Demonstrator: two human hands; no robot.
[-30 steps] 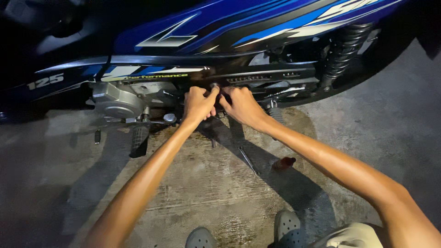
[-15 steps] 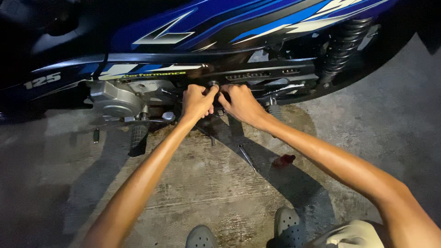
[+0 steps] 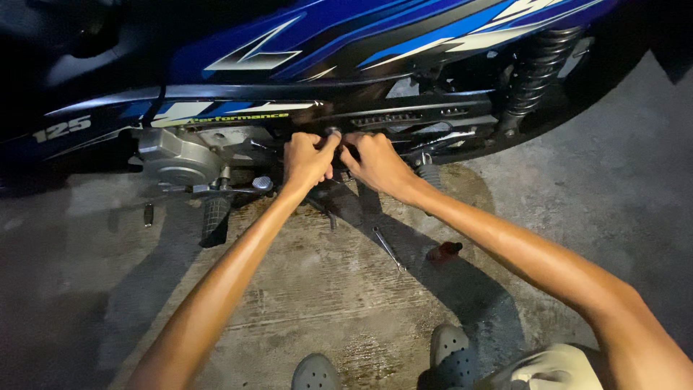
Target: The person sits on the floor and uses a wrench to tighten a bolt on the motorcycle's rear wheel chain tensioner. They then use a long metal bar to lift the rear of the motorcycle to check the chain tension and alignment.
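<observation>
Small dark fitting [image 3: 333, 132] on the motorcycle's side, just under the blue fairing [image 3: 375, 36], between engine and chain cover. Too small and dark to tell its axis or which way it points; reads as a rounded black knob or bolt head.

Left hand [image 3: 307, 160]: curled narrow, knuckles up, thumb and fingertips pinched at the fitting. Right hand [image 3: 375, 162]: fingers also bent in close, meeting the left at the same spot. Whether either one grips a tool, cannot tell; the contact point sits in shadow.

Motorcycle lies across the frame, long axis left-right. Fairing glossy blue plastic with white and black stripes. Engine case [image 3: 177, 155] left of the hands: cast grey metal, matte, rounded cover. Black chain cover [image 3: 426, 115] runs right from the hands, long and flat with slots. Coiled black rear shock [image 3: 538, 68] beyond it, tilted. Ribbed rubber footpeg [image 3: 214, 217] hangs below the engine.

Floor [image 3: 613, 188]: rough grey concrete, stained, darker wet patch under the bike. Slim metal wrench [image 3: 388, 249] lies on it below the hands, diagonal. Small red-handled tool [image 3: 444, 251] just right of it. Grey perforated clogs [image 3: 451, 354] at the bottom edge.
</observation>
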